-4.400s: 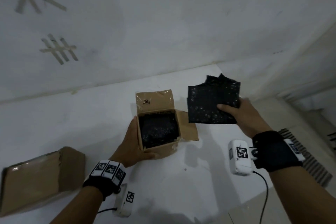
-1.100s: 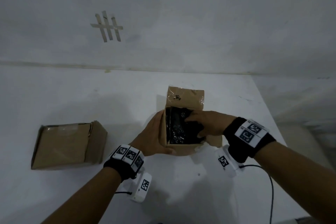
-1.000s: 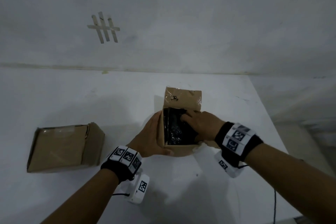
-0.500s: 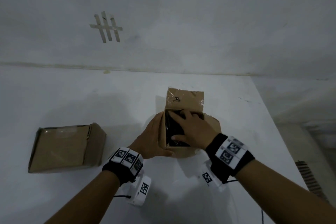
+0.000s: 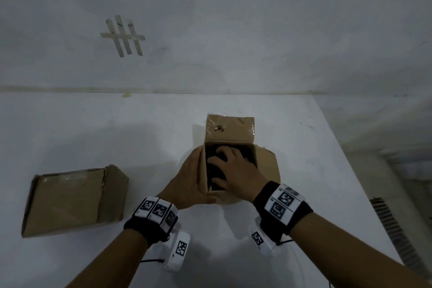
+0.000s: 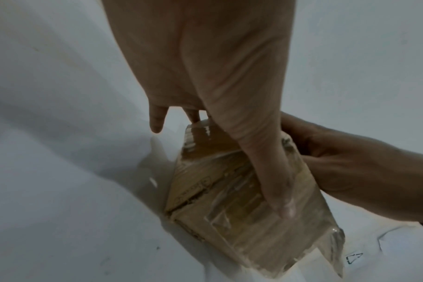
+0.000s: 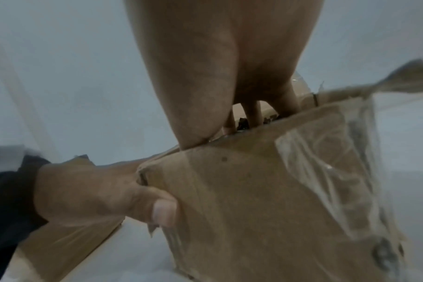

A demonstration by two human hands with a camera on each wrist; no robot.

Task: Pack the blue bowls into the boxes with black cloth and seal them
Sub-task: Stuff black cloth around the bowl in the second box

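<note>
An open cardboard box point(image 5: 211, 190) stands mid-table, its back flap point(image 5: 230, 128) up and its right flap point(image 5: 268, 166) splayed out. Black cloth point(image 5: 248, 152) fills the inside. My right hand point(image 5: 233, 169) lies in the opening with fingers spread, pressing down on the cloth. My left hand point(image 5: 189, 182) grips the box's left wall, thumb across the front. In the left wrist view the left hand point(image 6: 205, 76) clasps the taped box point(image 6: 229, 219). The right wrist view has the right hand point(image 7: 217, 66) reaching over the rim onto the cloth point(image 7: 243, 122). No blue bowl shows.
A second cardboard box point(image 5: 74, 199), shut and taped, lies at the left of the white table point(image 5: 93, 124). The table's right edge point(image 5: 350, 170) runs close to the open box. A white wall with tape strips point(image 5: 122, 36) stands behind.
My right hand brought the folded black cloth from the right into the box, then flattened from curled fingers to a spread palm on top. The left hand kept its hold.
</note>
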